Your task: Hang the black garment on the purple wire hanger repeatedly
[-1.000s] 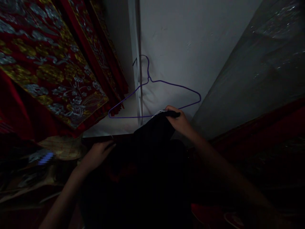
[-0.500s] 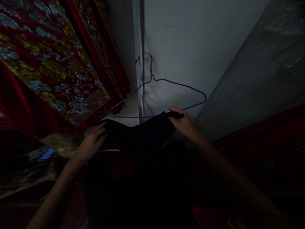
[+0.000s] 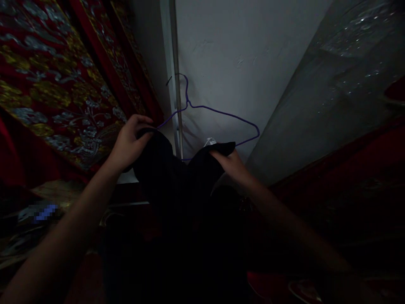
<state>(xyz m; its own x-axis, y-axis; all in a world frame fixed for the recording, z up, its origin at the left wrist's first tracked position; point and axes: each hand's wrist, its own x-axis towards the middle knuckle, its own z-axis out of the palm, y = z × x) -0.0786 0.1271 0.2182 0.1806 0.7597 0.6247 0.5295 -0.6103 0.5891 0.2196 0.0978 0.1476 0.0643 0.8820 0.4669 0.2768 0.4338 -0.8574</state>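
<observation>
A black garment (image 3: 177,181) stretches between my two hands; its exact kind is lost in the dark. My left hand (image 3: 131,139) grips its upper left edge, thumb in front, over the left end of a purple hanger (image 3: 221,112). Lower down on the other side, my right hand (image 3: 232,164) is closed on the garment's right edge, beside a white tag (image 3: 210,142). The hanger's hook goes round a pale upright strip at the wall. Its right end shows bare, while cloth covers its left end and part of the bottom bar.
Red cloth with gold and silver embroidery (image 3: 47,93) hangs at the left. Behind the hanger is a pale wall (image 3: 247,55), edged by a vertical strip (image 3: 172,50). Clear plastic sheeting (image 3: 341,84) covers the right side. Low at left lies dim clutter with a blurred blue patch (image 3: 46,212).
My left hand has risen, bringing the garment's left edge up over the hanger's left end. My right hand keeps its hold near the bottom bar. The view has shifted slightly right.
</observation>
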